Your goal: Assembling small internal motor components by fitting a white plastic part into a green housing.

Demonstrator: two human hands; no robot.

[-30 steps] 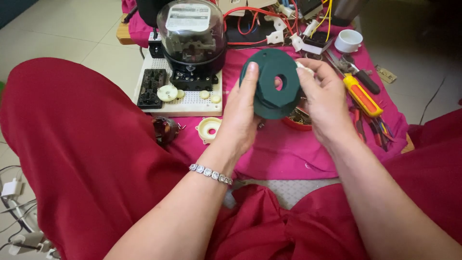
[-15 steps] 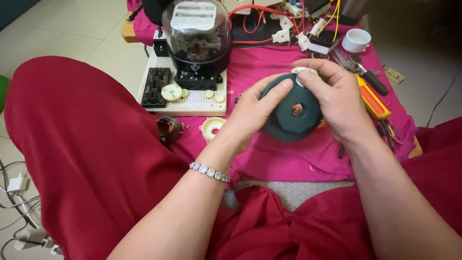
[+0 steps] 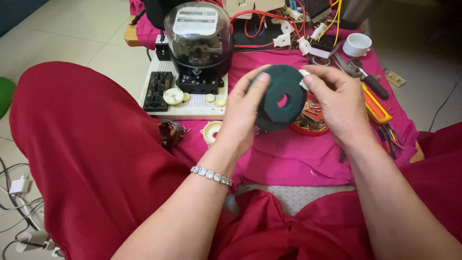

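Both of my hands hold a dark green round disc [image 3: 284, 91] with a hole in its middle, raised above the pink cloth [image 3: 288, 159]. My left hand [image 3: 243, 115] grips its left edge, thumb on the face. My right hand [image 3: 337, 103] pinches its upper right edge and also has a small white piece [image 3: 303, 79] between its fingertips. A silver bracelet [image 3: 211, 175] circles my left wrist. Just behind the disc, under my right hand, sits a red dish of small metal parts [image 3: 308, 123].
An electric meter with a clear dome [image 3: 197, 41] stands on a white board [image 3: 192, 108] with several small white gears. A yellow-handled tool [image 3: 378, 108], pliers, a white cup [image 3: 357, 44] and wires lie at the back right. My red-clothed knee [image 3: 86, 144] fills the left.
The disc has been tilted back up, so its flat face and centre hole show again, after being turned down half a second ago. Both hands stayed on it.
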